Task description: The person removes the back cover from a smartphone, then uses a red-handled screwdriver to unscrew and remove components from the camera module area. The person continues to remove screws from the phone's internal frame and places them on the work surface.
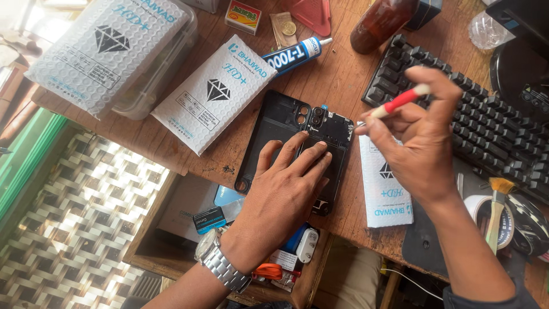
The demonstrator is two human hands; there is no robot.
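Our left hand (286,189) presses flat on the opened phone (297,146), thin and fragile, lying on the tabletop (337,80), best gripped by its edges, while our right hand (420,143) pinches a red-handled tool (397,102).

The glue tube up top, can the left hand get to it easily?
Probably yes. The left hand lies flat on the opened phone, holding nothing, and the glue tube lies just beyond on bare wooden desk, nothing between.

Single head view, looking steeply down from above, close. Table (343,86) fills upper frame; both grips centre, left hand (286,189) beside right hand (420,137); floor past table edge, left of grips.
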